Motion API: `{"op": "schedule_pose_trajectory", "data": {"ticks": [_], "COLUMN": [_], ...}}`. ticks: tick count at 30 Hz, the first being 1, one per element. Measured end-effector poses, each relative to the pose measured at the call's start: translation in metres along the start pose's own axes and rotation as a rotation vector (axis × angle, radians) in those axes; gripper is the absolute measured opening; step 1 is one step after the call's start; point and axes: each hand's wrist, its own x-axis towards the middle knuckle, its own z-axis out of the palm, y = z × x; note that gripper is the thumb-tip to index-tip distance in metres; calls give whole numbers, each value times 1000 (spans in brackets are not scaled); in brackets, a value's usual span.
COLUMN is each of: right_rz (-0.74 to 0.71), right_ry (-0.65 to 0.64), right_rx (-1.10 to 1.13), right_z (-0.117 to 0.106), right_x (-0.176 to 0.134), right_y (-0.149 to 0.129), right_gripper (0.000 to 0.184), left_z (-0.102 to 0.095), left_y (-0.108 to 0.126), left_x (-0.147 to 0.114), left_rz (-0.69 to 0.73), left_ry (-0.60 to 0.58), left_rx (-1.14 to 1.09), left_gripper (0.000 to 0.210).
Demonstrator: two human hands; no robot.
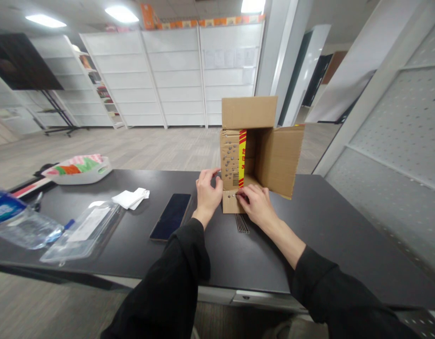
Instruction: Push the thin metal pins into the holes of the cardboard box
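As the cardboard box [265, 153] near the desk's [330, 240] far edge looks light, brace its stiff walls: left hand [208, 193] loosely spread, right hand's [258, 204] hold unclear.

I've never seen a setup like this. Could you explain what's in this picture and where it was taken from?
There is no machine here: you see a person's own bare hands. The camera is worn on the head, looking forward and down.

On the dark table stands an open cardboard box, with small grey spots dotting its front. The left hand is at its left edge; the right hand has its fingertips at the lower flap. Whether they pinch anything is too small to tell.

Thin metal rods lie in front. To the left are a phone, white tissues, a clear plastic case, a bottle and a white basket.
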Motion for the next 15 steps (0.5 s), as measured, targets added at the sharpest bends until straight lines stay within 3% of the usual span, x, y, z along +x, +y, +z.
{"op": "schedule_pose_trajectory", "data": {"ticks": [15], "right_rz": [-13], "right_ry": [-3], "right_rx": [12], "right_z": [-4], "right_x": [-1], "right_y": [-1], "right_gripper": [13], "left_z": [0], "left_y": [0], "left_x": [0], "left_rz": [9], "left_ry": [9], "left_rx": [5], "left_gripper": [26]}}
